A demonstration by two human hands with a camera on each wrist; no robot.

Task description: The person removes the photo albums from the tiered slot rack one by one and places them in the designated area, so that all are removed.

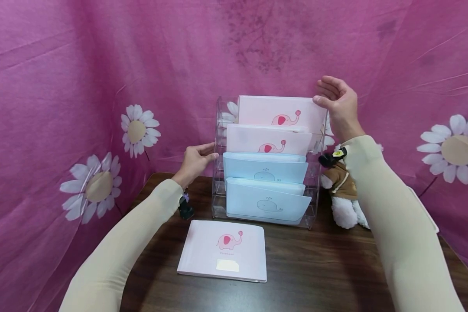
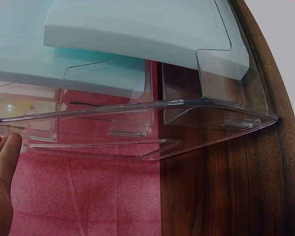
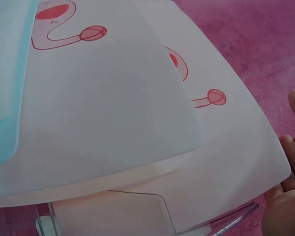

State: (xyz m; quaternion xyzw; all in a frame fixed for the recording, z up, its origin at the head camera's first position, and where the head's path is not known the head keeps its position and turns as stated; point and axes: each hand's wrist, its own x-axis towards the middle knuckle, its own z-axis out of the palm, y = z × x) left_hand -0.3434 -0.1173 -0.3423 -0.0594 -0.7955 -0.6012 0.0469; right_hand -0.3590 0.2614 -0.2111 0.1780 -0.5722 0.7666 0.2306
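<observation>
A clear plastic tiered rack (image 1: pixel 313 190) stands on the table with pink elephant-print booklets (image 1: pixel 257 110) in its upper tiers. Below them are light blue booklets (image 1: pixel 245 201) with a whale print. My left hand (image 1: pixel 195 162) is at the rack's left side, fingers fairly straight against or beside its edge; in the left wrist view only part of that hand (image 2: pixel 2 172) shows. Up at the top right corner, my right hand (image 1: pixel 340 106) has its thumb by the top pink booklet's edge. Its fingers (image 3: pixel 287 152) lie loosely beside that booklet's corner, pinching nothing.
Another pink elephant booklet (image 1: pixel 218 255) lies flat on the dark wooden table (image 1: pixel 316 268) in front of the rack. A plush toy (image 1: pixel 345 203) in a brown top sits right of the rack, partly behind my right arm. Pink flowered cloth (image 1: pixel 179 52) hangs behind.
</observation>
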